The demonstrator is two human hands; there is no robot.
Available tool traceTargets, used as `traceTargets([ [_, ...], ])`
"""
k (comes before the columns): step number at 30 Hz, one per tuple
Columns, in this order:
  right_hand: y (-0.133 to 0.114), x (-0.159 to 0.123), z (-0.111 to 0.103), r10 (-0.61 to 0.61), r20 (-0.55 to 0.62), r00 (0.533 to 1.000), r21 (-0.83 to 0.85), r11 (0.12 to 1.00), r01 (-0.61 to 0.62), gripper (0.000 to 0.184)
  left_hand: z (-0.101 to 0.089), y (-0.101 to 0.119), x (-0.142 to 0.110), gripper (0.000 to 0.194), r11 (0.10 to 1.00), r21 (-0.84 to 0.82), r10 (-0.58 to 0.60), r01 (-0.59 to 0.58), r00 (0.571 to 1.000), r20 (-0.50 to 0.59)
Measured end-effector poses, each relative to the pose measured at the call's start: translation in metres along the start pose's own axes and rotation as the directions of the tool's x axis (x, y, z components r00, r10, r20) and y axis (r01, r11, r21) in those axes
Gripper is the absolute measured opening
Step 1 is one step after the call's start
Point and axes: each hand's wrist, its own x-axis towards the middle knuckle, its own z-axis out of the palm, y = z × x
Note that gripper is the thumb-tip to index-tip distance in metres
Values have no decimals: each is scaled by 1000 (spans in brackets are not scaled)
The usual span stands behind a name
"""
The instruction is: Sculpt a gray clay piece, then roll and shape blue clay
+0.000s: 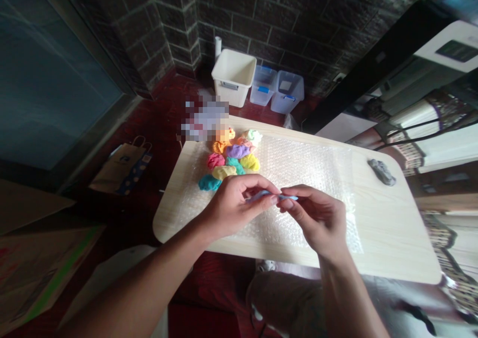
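Note:
Above the middle of the table, my left hand (244,198) and my right hand (317,211) pinch a thin, light-blue piece of soft cloth (289,196) between thumbs and fingers. The fingertips of both hands almost meet on it. Its exact kind is partly hidden by my fingers. Just beyond my left hand lies a group of crumpled, rolled cloth bundles in several colours, among them a purple bundle (238,151), a yellow bundle (250,162), a red bundle (215,161) and a teal bundle (209,182).
A sheet of bubble wrap (309,161) covers much of the pale wooden table (392,228). A grey bundle (381,172) lies at the right end. Beyond stand a white bin (234,86) and two clear boxes (287,93). A paper bag (117,169) sits on the floor at left.

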Motion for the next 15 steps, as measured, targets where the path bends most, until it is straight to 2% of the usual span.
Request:
traceTargets([
  [9,-2,2,-1,-35,0,999,-21,999,35,12,0,-1,-1,23,999,48,-8,9,1000,-25],
  [15,-2,3,0,-38,20,999,3,999,38,17,0,0,1,15,1000,30,8,-8,1000,-13],
])
